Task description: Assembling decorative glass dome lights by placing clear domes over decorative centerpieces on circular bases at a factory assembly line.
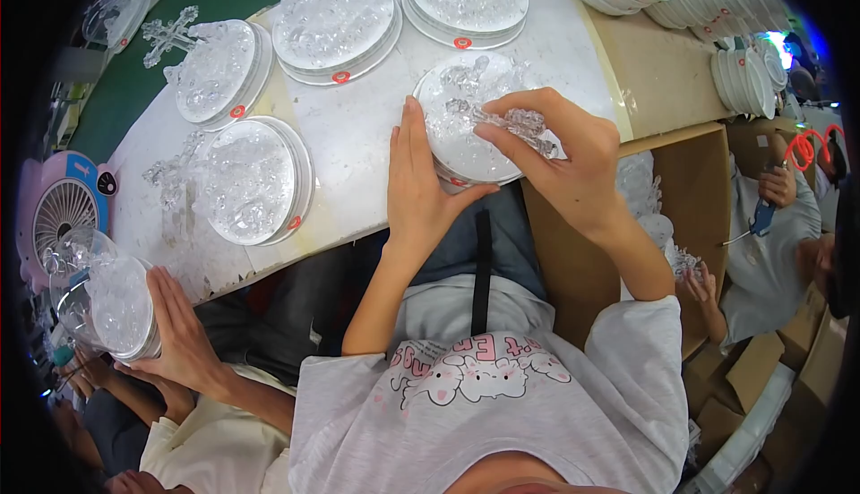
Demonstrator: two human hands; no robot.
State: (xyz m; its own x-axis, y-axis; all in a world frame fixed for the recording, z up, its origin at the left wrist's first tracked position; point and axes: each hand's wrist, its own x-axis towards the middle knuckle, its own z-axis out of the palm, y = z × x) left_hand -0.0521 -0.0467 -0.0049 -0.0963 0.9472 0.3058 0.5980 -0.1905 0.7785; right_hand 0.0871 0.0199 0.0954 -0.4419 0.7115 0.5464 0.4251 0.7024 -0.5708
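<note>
Grip, right hand (573,158): fingers pinched shut on a clear crystal piece (520,127), held just above the top of a round clear-and-white disc base (466,149) at the counter's (358,136) near edge. Piece lies between thumb and fingertips, tilted, w/ its lower end touching or just over the disc's heaped clear top; can't tell which. Left hand (417,185) lies flat & open-fingered against the disc's left side, palm on the rim, steadying it, not closed round it. Disc sits between both hands, partly overhanging the counter edge toward the person's lap. Four more similar discs (336,24) stand further back & left on the counter, some w/ clear crosses (170,37). At lower left another person's hand (179,328) cradles a similar disc.
</note>
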